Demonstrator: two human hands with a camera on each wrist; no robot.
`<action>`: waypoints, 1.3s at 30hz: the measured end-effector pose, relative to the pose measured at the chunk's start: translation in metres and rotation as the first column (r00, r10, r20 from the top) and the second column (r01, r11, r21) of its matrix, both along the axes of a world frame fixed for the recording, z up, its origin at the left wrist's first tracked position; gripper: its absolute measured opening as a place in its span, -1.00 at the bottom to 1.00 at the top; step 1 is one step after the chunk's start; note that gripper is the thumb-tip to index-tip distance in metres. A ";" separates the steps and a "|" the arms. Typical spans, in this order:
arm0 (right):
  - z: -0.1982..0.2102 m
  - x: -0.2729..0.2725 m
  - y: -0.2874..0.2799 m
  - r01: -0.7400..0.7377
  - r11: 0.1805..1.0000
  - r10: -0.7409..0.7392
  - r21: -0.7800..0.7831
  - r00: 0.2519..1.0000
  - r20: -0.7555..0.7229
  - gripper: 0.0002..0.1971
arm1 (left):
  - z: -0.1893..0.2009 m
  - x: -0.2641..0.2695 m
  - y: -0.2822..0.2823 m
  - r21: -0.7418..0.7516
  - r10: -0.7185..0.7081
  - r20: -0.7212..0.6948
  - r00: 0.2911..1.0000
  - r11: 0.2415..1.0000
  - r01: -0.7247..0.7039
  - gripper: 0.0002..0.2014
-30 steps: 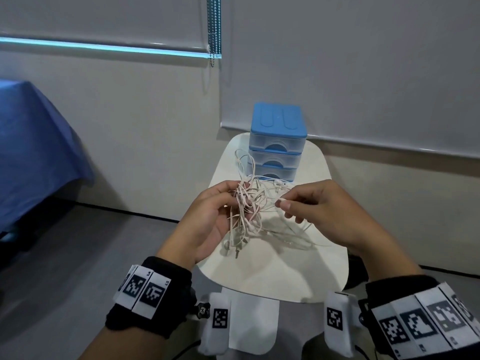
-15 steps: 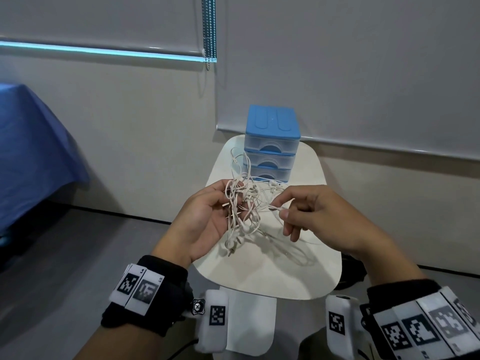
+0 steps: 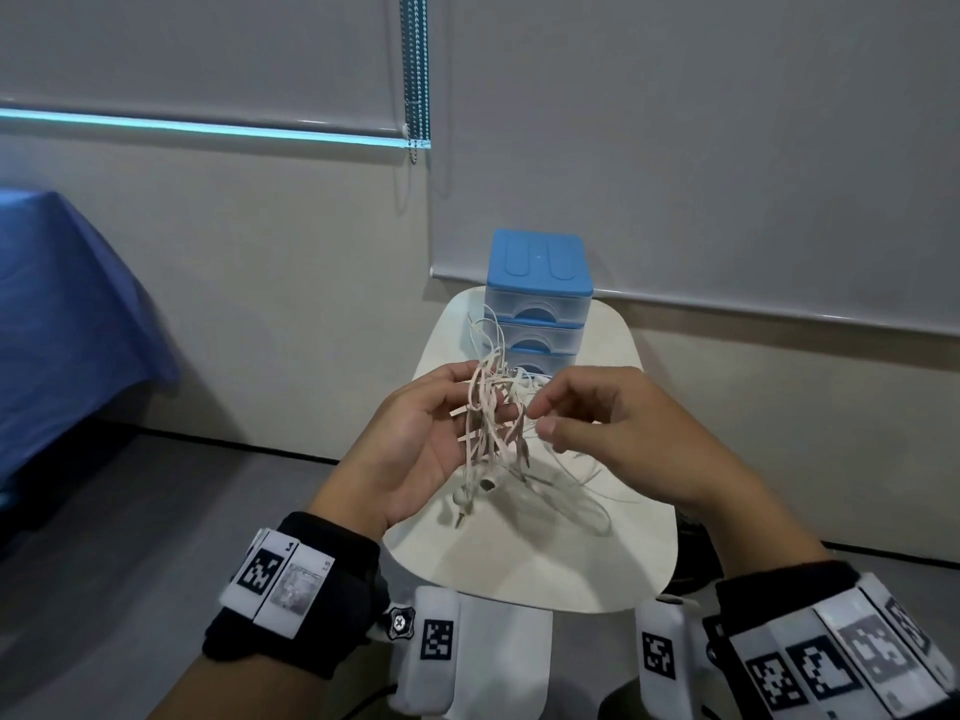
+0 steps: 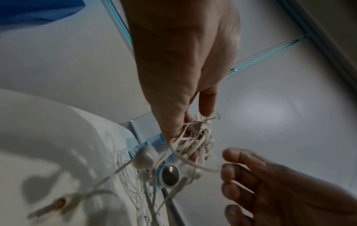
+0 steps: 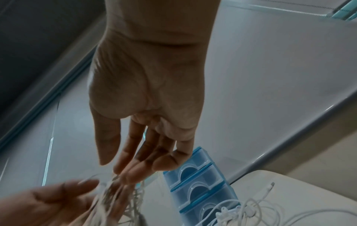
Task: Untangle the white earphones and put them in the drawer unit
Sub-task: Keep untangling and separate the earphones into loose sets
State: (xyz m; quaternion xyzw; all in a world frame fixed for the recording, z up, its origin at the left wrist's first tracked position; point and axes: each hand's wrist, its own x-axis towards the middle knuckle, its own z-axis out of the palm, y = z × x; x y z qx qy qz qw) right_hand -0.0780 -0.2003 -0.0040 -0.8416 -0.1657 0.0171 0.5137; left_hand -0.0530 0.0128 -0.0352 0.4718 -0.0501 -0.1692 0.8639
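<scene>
The white earphones point(image 3: 491, 423) are a tangled bundle held above the white table point(image 3: 571, 569). My left hand point(image 3: 467, 402) pinches the top of the bundle between thumb and fingers, as the left wrist view shows for the hand point(image 4: 195, 122) and the earphones point(image 4: 193, 140). Earbuds point(image 4: 170, 175) and a plug dangle below. My right hand point(image 3: 540, 415) is at the bundle's right side, and in the right wrist view this hand point(image 5: 123, 166) has nearly straight fingers touching the strands, thumb apart. The blue drawer unit point(image 3: 537, 304) stands behind, all drawers closed.
Loose loops of white cable point(image 3: 576, 491) trail from the bundle onto the table on the right, one plug end point(image 5: 270, 185) lying near the drawer unit point(image 5: 197, 183). A blue-draped table point(image 3: 62, 324) stands at far left. Wall and window blinds lie behind.
My right hand let go of the strand it pinched a second ago and moved in against the bundle with straighter fingers. The left hand keeps its hold.
</scene>
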 end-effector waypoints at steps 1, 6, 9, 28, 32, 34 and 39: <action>0.000 -0.001 0.003 -0.024 1.000 0.024 -0.003 1.000 -0.015 -0.88 | 0.001 -0.001 -0.001 0.008 -0.013 0.004 1.000 1.000 0.013 -0.60; -0.007 -0.003 0.018 0.073 0.996 -0.075 -0.055 0.996 -0.040 -0.64 | 0.005 -0.006 -0.007 -0.005 -0.096 0.006 0.995 0.995 0.096 -0.61; -0.016 0.008 0.022 0.186 0.979 -0.185 -0.078 0.983 0.021 -0.69 | 0.006 -0.007 -0.008 0.056 -0.148 0.042 0.988 0.988 0.146 -0.50; -0.015 0.028 0.005 0.278 0.944 -0.281 0.179 0.960 -0.009 -0.96 | 0.048 -0.001 0.006 0.555 -0.269 0.245 0.931 0.827 0.093 -0.43; -0.008 0.027 -0.005 0.240 0.938 -0.235 0.251 0.971 -0.051 -0.90 | 0.049 0.006 0.024 0.549 -0.054 0.347 0.936 0.821 -0.156 -0.61; -0.006 0.026 -0.008 0.212 0.936 -0.202 0.281 0.977 -0.065 -0.86 | 0.043 0.009 0.029 0.559 0.027 0.356 0.934 0.795 -0.236 -0.63; -0.001 0.024 -0.009 0.179 0.921 -0.151 0.346 0.983 -0.108 -0.75 | 0.031 0.014 0.024 0.614 0.034 0.352 0.935 0.746 -0.259 -0.72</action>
